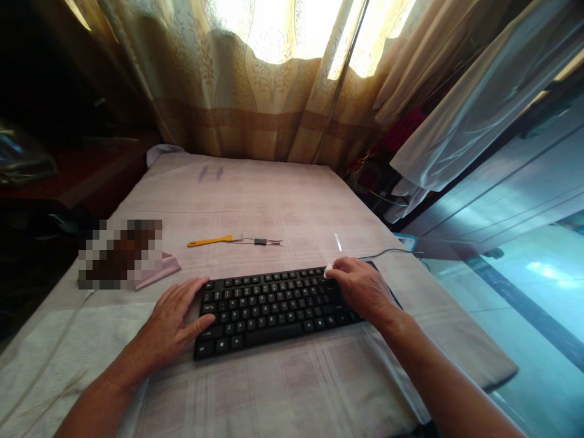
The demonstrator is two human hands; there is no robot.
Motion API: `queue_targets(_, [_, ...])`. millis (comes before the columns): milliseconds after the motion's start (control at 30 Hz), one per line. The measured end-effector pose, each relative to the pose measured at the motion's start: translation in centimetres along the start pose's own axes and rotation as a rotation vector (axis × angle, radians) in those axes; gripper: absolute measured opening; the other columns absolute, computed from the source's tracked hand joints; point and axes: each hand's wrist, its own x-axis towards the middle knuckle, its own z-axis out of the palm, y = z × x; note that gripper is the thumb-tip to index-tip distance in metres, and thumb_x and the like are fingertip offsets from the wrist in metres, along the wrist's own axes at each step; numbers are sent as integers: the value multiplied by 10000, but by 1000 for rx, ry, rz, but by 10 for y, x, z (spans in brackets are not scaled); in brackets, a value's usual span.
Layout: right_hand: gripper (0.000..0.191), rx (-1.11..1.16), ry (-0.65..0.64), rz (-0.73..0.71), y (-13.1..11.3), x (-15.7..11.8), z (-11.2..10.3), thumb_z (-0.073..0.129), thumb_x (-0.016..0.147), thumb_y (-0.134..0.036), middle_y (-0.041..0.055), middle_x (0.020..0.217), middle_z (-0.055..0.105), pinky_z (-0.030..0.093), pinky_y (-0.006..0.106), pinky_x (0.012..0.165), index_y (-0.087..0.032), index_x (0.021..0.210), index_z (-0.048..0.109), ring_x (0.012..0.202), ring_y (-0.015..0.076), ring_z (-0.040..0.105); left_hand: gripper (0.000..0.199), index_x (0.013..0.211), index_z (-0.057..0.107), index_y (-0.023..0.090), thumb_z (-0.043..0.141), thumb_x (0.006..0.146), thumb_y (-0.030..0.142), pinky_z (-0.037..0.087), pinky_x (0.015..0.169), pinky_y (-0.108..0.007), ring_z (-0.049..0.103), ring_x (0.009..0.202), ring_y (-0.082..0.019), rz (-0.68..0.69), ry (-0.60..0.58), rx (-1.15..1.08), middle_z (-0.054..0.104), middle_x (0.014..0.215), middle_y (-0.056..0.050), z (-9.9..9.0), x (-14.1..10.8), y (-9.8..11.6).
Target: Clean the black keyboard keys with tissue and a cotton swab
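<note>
- Table (pixel 264 201), under pale checked cloth, gives the keyboard flat support.
- Keyboard (pixel 274 307) lies at the near middle, long side toward the person, probably so both ends are reachable.
- Left hand (pixel 171 319) grasps nothing: its thumb presses the left keys, other fingers loosely spread by the far left corner, seemingly steadying it.
- Right hand (pixel 362 286) pinches a white scrap between thumb and forefinger at the far right keys, likely for fine control.
- Folded pink cloth (pixel 160 271) sits left.
- Yellow tool (pixel 210 241) and thin wire piece (pixel 260 241) lie beyond the keyboard, probably out of the way.
- White scrap (pixel 328 270) touches the far key row.
</note>
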Motion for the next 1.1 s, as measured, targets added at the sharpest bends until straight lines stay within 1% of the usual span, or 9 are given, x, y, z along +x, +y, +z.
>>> queue_targets(233, [307,7,-28,152,11,8,-6,566,853,-70,63,1031,718,429,295,746,-257,978,775,873,201,615,576,1334,555,229,457,907,602,477,1052,-414,634,1177,-270,-9,35,-46,678,1286,-87,-3,6,-1])
queue_targets(300, [305,10,-50,198,11,12,-5,562,860,-78,69,1052,716,427,296,738,-253,991,774,879,205,616,549,1298,590,229,428,922,595,484,1047,-409,649,1151,-262,-23,40,-68,694,1254,-83,-5,9,-1])
queue_targets(400, [298,-2,-108,212,9,11,1,560,870,-91,66,1054,717,425,294,733,-257,991,776,866,204,618,536,1263,621,237,414,924,596,495,1037,-408,663,1124,-259,-48,49,-86,709,1221,-75,-6,11,-2])
queue_targets(467, [304,-12,-118,199,8,7,3,556,874,-95,55,1039,719,424,289,745,-267,998,774,859,198,617,535,1264,624,249,418,918,600,499,1034,-412,670,1111,-259,-60,50,-90,714,1209,-66,-5,12,-3])
queue_targets(600, [308,-30,-94,162,7,-1,4,550,881,-93,42,992,715,415,282,754,-270,1006,768,859,190,609,547,1251,635,256,414,912,624,499,1034,-429,673,1105,-265,-66,59,-99,716,1203,-72,-4,12,-4])
queue_targets(733, [267,-47,-101,145,6,4,-2,566,897,-109,51,1019,711,402,291,748,-264,986,763,878,197,598,561,1238,640,253,417,903,644,501,1029,-429,676,1093,-263,-72,67,-115,723,1182,-81,-4,13,-2])
queue_targets(900, [193,-59,-191,15,1,12,-14,601,903,-118,78,1032,701,403,313,773,-223,973,747,915,217,589,593,1206,660,248,402,889,679,507,1023,-430,680,1084,-267,-95,85,-124,734,1162,-81,-5,15,1])
queue_targets(1000, [146,-68,-221,-47,0,8,-20,617,900,-129,95,1019,701,412,322,772,-194,942,741,908,226,589,611,1192,672,238,397,886,690,519,1007,-424,688,1072,-271,-96,83,-117,740,1154,-87,-7,17,3])
queue_targets(1100, [137,-28,-211,-75,-2,-1,-22,618,886,-116,104,984,705,427,323,767,-177,904,739,883,224,593,616,1152,692,227,393,883,693,534,988,-414,698,1048,-271,-97,76,-118,751,1126,-89,-12,19,7])
